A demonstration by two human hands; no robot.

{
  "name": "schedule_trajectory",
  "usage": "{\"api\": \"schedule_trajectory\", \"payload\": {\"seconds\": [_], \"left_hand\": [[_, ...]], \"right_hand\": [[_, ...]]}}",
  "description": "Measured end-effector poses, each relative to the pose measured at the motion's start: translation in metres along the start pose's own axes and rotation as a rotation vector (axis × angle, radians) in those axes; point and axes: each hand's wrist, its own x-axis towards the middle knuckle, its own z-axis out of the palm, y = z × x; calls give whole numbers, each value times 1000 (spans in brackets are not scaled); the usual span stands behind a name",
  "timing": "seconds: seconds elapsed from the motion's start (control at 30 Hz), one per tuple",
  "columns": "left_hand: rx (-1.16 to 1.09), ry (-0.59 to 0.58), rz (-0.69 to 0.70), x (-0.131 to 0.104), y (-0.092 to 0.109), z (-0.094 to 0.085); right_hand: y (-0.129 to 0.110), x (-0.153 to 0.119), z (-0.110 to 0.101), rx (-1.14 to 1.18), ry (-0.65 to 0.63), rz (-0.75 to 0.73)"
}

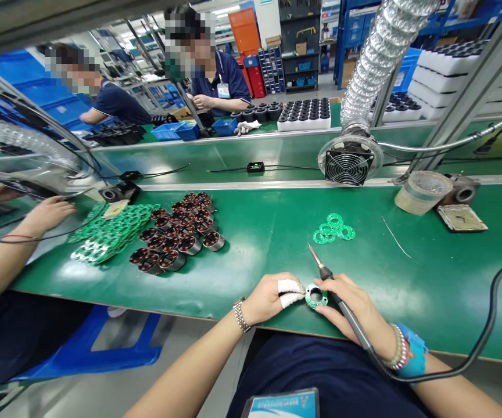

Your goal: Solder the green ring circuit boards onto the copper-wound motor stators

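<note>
1. Head view: your right hand has its thumb and forefinger clamped on one green ring, above the table near its front edge; one soldering iron lies across that hand.
2. Your left hand, with two white finger covers, has its fingertips close together at the ring's left edge; you cannot tell whether they grip it.
3. Beyond are at least four loose rings, one thin wire and over a dozen copper coils.
</note>
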Motion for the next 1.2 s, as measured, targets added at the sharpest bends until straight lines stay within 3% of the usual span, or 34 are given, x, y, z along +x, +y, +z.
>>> {"api": "schedule_trajectory", "payload": {"seconds": [0.1,0.27,0.33,0.4,0.57,0.63,0.73,0.83,0.93,1.0,1.2], "left_hand": [[-41,58,-122,3,8,9],[-370,307,-558,6,24,38],[-317,405,-586,3,30,46],[-101,443,-480,-5,34,49],[518,270,-80,-33,38,52],[710,220,-35,-37,41,53],[839,91,-82,-32,50,46],[656,-32,-171,-20,53,24],[347,-42,-329,-9,46,6],[241,-50,-393,-3,41,5],[182,-120,-324,21,34,18]], "right_hand": [[0,0,0,-2,-3,-1],[0,-1,1,-18,1,-12],[-1,-1,1,-27,6,-13],[-2,-1,2,-32,7,-13],[-4,0,1,-41,2,-17],[-3,0,1,-49,8,-19],[-1,-1,2,-59,17,-34],[-1,-1,2,-45,14,-28],[-2,0,-2,-15,21,-6],[0,1,-7,-26,62,19],[34,8,-40,-234,199,105]]}}
